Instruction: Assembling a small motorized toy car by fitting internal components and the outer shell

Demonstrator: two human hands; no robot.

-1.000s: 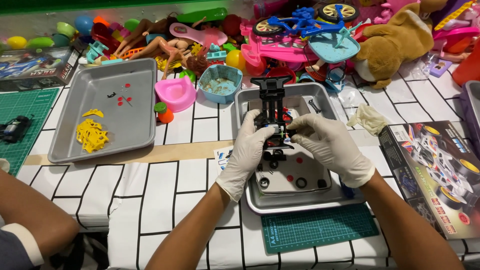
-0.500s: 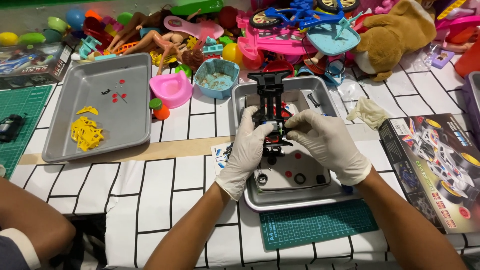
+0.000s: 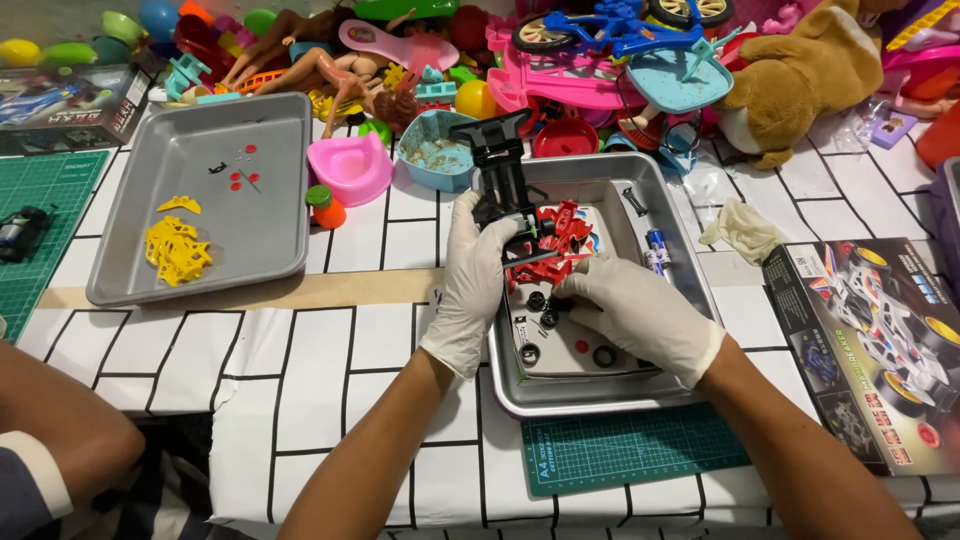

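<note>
The gloved left hand (image 3: 478, 275) is closed around a black toy car chassis (image 3: 503, 178), held over a metal tray (image 3: 680, 215). The gloved right hand (image 3: 632, 312) is curled beside red plastic parts (image 3: 553, 240), fingertips touching them. A white gridded tablecloth (image 3: 330, 340) is spread beneath; piled toys (image 3: 600, 40) are seen behind.

Toy car chassis (image 3: 503, 175): black plastic, lengthwise, tilted up over the far end of a metal tray (image 3: 668, 195). Red plastic parts frame (image 3: 553, 243): lies against the chassis's near end, above small black wheels (image 3: 543, 310).
</note>
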